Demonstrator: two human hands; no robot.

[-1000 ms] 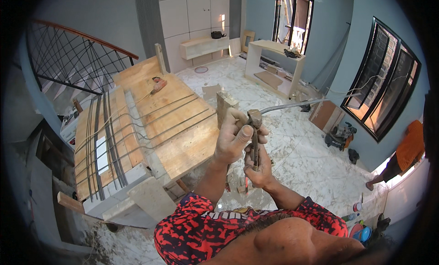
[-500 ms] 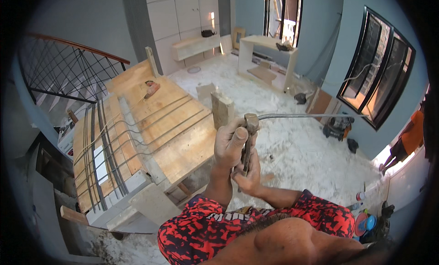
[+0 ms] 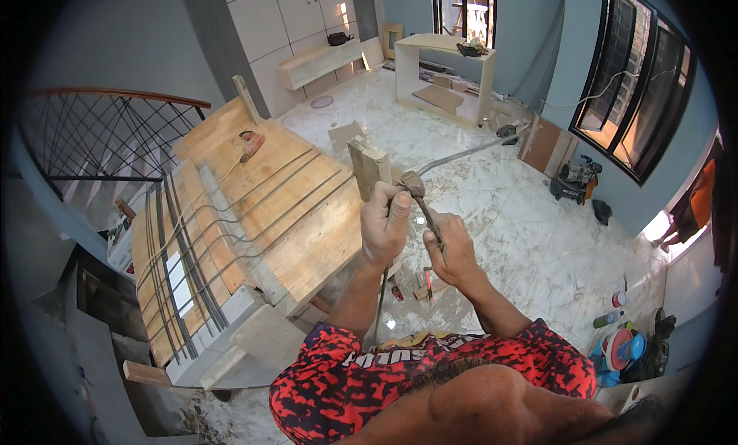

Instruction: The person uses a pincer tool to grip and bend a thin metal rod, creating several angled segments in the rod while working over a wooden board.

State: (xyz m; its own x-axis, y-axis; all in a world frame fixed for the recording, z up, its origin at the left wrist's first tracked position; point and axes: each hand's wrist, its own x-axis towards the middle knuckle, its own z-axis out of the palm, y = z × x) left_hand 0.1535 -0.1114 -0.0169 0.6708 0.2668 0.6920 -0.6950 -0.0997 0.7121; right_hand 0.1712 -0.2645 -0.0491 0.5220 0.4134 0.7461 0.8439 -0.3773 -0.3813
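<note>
My left hand (image 3: pixel 383 226) is closed round a thin grey metal rod (image 3: pixel 461 154), its thumb raised. The rod bends near that hand: one length runs away to the far right, blurred at its end, and another hangs below the hand. My right hand (image 3: pixel 455 250) grips the dark handle of a hammer (image 3: pixel 413 184), whose blocky, worn head sits right beside my left fingers and the rod's bend. Whether the head touches the rod I cannot tell. An upright wooden block (image 3: pixel 369 167) stands just beyond my left hand, at the bench corner.
On my left is a plywood workbench (image 3: pixel 307 226) with several bent rods across it and an orange power tool (image 3: pixel 250 144). A red-handled tool (image 3: pixel 429 282) lies on the floor below my hands. Farther off stand a compressor (image 3: pixel 573 180) and a pale open-fronted cabinet (image 3: pixel 443 41); buckets (image 3: pixel 626 347) sit right.
My right hand has moved right, away from my left hand, and the hammer handle slants more. The rod's long end has swung from pointing right to pointing farther away. My view has shifted slightly.
</note>
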